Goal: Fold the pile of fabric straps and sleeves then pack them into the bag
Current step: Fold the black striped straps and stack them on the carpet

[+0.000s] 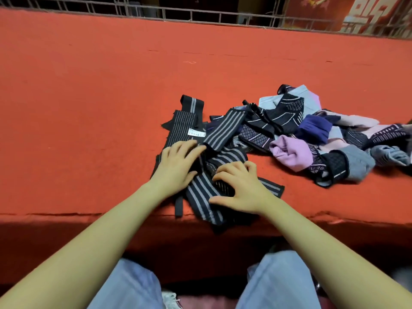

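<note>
Black striped straps (214, 175) at the counter's near edge, long axes running from the near edge away and slightly leftwards; one end drooping over the edge. Left hand (178, 166) flat on a strap, fingers fairly straight. Right hand (240, 188) pressing a strap with curled, spread fingertips, nothing gripped. Jumbled pile of sleeves (323, 139) just right, cut off at the frame. Red felt counter (89, 97); metal railing (178, 12) behind. No bag visible.

Person: both forearms bare, no sleeves near left hand (178, 166) or right hand (240, 188); pale blue trousers (274, 284); white shoe (170, 301).
</note>
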The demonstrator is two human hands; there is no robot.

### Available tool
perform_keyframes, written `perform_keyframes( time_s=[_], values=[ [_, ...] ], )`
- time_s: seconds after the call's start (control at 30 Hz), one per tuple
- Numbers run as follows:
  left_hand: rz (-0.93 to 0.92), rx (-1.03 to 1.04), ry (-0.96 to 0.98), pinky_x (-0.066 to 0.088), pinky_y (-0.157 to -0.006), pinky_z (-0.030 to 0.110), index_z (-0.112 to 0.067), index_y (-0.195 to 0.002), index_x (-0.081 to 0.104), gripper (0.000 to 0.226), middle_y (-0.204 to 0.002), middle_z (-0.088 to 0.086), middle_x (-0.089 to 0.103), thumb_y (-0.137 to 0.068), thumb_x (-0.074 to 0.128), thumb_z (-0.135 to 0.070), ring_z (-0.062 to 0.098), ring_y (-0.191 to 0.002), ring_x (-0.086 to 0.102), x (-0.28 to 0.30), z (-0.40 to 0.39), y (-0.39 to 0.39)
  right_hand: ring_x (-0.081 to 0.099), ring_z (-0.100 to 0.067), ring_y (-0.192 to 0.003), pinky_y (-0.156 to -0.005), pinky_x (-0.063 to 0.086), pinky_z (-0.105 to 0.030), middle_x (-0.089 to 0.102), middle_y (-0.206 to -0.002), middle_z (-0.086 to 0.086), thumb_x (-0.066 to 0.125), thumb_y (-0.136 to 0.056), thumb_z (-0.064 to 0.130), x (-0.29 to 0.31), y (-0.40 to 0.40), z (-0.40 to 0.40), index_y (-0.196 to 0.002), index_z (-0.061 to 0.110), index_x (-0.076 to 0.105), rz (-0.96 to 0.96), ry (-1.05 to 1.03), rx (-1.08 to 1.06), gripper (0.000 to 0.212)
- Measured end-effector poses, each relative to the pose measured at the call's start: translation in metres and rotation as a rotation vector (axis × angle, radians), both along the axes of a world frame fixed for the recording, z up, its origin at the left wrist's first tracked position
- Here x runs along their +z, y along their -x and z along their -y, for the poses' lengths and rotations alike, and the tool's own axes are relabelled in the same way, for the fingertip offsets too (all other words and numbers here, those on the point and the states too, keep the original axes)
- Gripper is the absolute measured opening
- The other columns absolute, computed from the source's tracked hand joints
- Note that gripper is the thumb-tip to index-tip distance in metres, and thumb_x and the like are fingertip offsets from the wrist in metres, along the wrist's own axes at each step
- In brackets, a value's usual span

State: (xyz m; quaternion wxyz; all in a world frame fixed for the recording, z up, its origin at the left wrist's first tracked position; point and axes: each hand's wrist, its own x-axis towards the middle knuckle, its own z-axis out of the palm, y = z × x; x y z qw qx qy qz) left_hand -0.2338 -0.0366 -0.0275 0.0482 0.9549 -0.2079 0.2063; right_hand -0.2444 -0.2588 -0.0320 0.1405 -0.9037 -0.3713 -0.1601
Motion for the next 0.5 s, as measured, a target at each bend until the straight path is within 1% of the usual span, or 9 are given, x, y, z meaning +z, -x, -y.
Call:
perform_keyframes(
  time_s=[0.03,0.07,0.1,0.17,0.23,0.33,0.37,0.43,0.5],
  values=[
    [0.049,-0.097,-0.028,0.03,-0.095,0.045,-0.021,-0.13,0.05,0.051,-0.141,0.006,0.043,-0.08,0.059,-0.025,0.028,-0.125,0.034,-0.001,0.001,0.004,0.049,-0.017,-0.108,-0.091,0.015,-0.032,0.059,-0.115,0.007,0.044,-0.077,0.074,-0.002,0.001,0.001,-0.1,0.021,0.066,0.014,0.02,-0.007,0.061],
    [0.052,-0.174,-0.063,0.026,-0.096,0.045,-0.022,-0.124,0.055,0.043,-0.142,0.004,0.044,-0.082,0.048,-0.029,0.028,-0.127,0.033,-0.002,0.003,0.008,0.047,-0.018,-0.11,-0.092,0.015,-0.033,0.059,-0.117,0.005,0.045,-0.076,0.074,-0.005,0.003,0.002,-0.096,0.019,0.066,0.032,0.032,-0.018,0.062],
    [-0.001,-0.229,-0.087,0.023,-0.099,0.046,-0.022,-0.121,0.059,0.043,-0.143,0.002,0.045,-0.085,0.038,-0.035,0.027,-0.131,0.031,-0.003,0.005,0.013,0.045,-0.018,-0.111,-0.092,0.016,-0.033,0.059,-0.119,0.003,0.045,-0.076,0.073,-0.007,0.005,0.002,-0.09,0.018,0.066,0.047,0.028,-0.031,0.061],
    [-0.154,-0.269,-0.103,0.013,-0.107,0.046,-0.024,-0.126,0.059,0.062,-0.148,-0.004,0.04,-0.086,0.018,-0.047,0.022,-0.14,0.023,-0.006,0.01,0.022,0.04,-0.017,-0.113,-0.091,0.016,-0.033,0.059,-0.121,0.0,0.047,-0.076,0.071,-0.012,0.009,0.0,-0.078,0.017,0.063,0.059,-0.008,-0.059,0.057],
    [-0.24,-0.237,-0.111,0.001,-0.109,0.041,-0.027,-0.136,0.049,0.075,-0.154,-0.009,0.028,-0.081,0.005,-0.053,0.016,-0.145,0.01,-0.01,0.011,0.027,0.037,-0.016,-0.115,-0.089,0.014,-0.029,0.058,-0.123,-0.001,0.049,-0.074,0.069,-0.017,0.014,-0.003,-0.072,0.017,0.06,0.043,-0.07,-0.089,0.053],
    [-0.27,-0.236,-0.107,-0.006,-0.109,0.037,-0.033,-0.144,0.035,0.075,-0.157,-0.013,0.015,-0.08,0.002,-0.056,0.014,-0.144,0.0,-0.011,0.012,0.029,0.034,-0.016,-0.116,-0.088,0.011,-0.024,0.056,-0.124,-0.003,0.052,-0.076,0.058,-0.02,0.019,-0.007,-0.072,0.018,0.056,-0.007,-0.186,-0.126,0.04],
    [-0.281,-0.246,-0.105,-0.006,-0.109,0.037,-0.034,-0.143,0.036,0.074,-0.157,-0.013,0.013,-0.081,0.003,-0.056,0.015,-0.144,-0.001,-0.011,0.012,0.029,0.034,-0.017,-0.115,-0.088,0.012,-0.024,0.056,-0.122,-0.004,0.052,-0.078,0.052,-0.02,0.021,-0.009,-0.073,0.018,0.054,0.002,-0.202,-0.121,0.035],
    [-0.27,-0.269,-0.057,-0.004,-0.108,0.038,-0.029,-0.13,0.05,0.068,-0.155,-0.011,0.021,-0.083,0.009,-0.056,0.015,-0.143,0.002,-0.012,0.014,0.031,0.037,-0.017,-0.11,-0.087,0.013,-0.025,0.057,-0.115,-0.003,0.053,-0.082,0.043,-0.019,0.026,-0.014,-0.075,0.017,0.053,0.066,-0.216,-0.104,0.026],
    [-0.182,-0.3,0.01,0.004,-0.104,0.036,-0.022,-0.109,0.059,0.052,-0.146,-0.009,0.039,-0.088,0.021,-0.05,0.014,-0.138,0.012,-0.014,0.014,0.034,0.041,-0.014,-0.098,-0.082,0.015,-0.026,0.059,-0.101,0.003,0.053,-0.084,0.039,-0.017,0.031,-0.016,-0.079,0.017,0.056,0.134,-0.231,-0.108,0.023]
  ],
)
